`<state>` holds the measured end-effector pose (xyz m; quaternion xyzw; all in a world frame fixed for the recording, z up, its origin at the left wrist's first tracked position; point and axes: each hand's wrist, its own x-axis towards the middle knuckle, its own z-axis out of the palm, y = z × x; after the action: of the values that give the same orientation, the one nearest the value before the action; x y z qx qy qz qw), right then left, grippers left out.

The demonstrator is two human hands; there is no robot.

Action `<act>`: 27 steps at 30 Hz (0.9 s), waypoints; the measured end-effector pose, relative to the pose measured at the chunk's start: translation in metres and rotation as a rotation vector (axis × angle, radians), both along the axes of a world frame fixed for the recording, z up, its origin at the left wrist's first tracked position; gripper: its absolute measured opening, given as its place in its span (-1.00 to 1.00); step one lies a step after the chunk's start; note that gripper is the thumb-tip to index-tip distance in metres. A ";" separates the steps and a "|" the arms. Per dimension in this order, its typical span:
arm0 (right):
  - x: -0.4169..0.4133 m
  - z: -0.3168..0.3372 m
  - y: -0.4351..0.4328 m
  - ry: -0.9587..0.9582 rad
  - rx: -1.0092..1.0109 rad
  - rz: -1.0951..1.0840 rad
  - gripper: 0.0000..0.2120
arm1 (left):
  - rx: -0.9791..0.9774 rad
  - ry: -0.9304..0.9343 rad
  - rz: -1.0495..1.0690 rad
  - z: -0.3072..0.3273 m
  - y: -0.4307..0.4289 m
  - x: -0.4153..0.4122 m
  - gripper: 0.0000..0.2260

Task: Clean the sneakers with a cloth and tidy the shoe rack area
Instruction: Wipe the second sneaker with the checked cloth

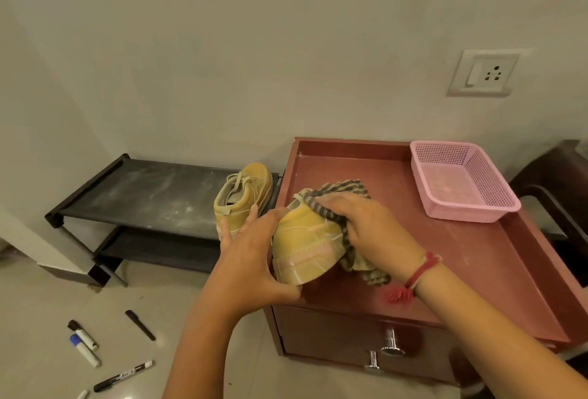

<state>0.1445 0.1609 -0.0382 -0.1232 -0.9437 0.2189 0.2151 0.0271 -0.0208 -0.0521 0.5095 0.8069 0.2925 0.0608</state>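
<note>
Low against the wall, a black two-shelf shoe rack (152, 198), its top shelf smeared with pale dust. Just beside it on the right, a reddish-brown cabinet (334, 331) with a rimmed surface (461, 258) and two metal knobs (392, 343) on the drawer front. At the back right corner of that surface, a pink mesh basket (471, 215). On the right end of the rack's top shelf, upright, a yellow sneaker (243, 195), heel toward the camera. At the near left corner of the surface, the other sneaker (305, 249), also heel toward the camera; resting on the surface or lifted just off it, hard to tell. Left hand (251, 258) curled round its heel, thumb under the sole. Right hand (372, 233) clamped on a striped cloth (343, 188), pressing it against the shoe's right side. Hands apart, one on either side of the shoe. Scattered on the floor at lower left, several markers (84, 351).
</note>
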 end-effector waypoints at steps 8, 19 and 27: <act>0.015 -0.019 0.025 -0.017 -0.047 -0.234 -0.52 | -0.109 0.177 0.190 -0.007 0.006 0.002 -0.15; 0.014 -0.028 0.001 -0.032 0.213 -0.063 -0.42 | -0.083 0.054 0.187 -0.004 0.004 -0.012 -0.18; 0.018 -0.027 -0.004 0.001 0.171 -0.065 -0.46 | -0.049 0.052 0.143 -0.002 0.005 -0.012 -0.23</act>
<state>0.1629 0.1567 -0.0653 -0.1350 -0.9544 0.1306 0.2321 0.0153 -0.0163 -0.0546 0.4562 0.8496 0.2628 0.0314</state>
